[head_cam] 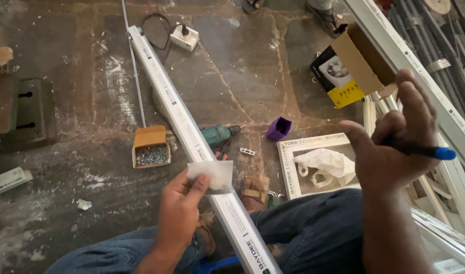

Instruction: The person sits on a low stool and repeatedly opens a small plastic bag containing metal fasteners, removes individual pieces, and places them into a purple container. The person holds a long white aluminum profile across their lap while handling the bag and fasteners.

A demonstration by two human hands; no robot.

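Observation:
My left hand (181, 210) pinches a small clear plastic bag (212, 175) holding small parts, just above a long white window profile (192, 139) that runs from the far left down between my knees. My right hand (395, 139) is raised at the right with a blue-capped pen (425, 150) gripped between its fingers. Both legs in blue jeans fill the lower edge, and a sandalled foot (253, 193) rests beside the profile.
On the stone floor lie an open box of screws (151, 149), a green power drill (220, 134), a purple cup (278, 128), a shallow white box with a plastic bag (316, 165), an open cardboard carton (362, 58), a power strip (184, 36) and white frames (445, 111) at right. Another person's feet show at the top.

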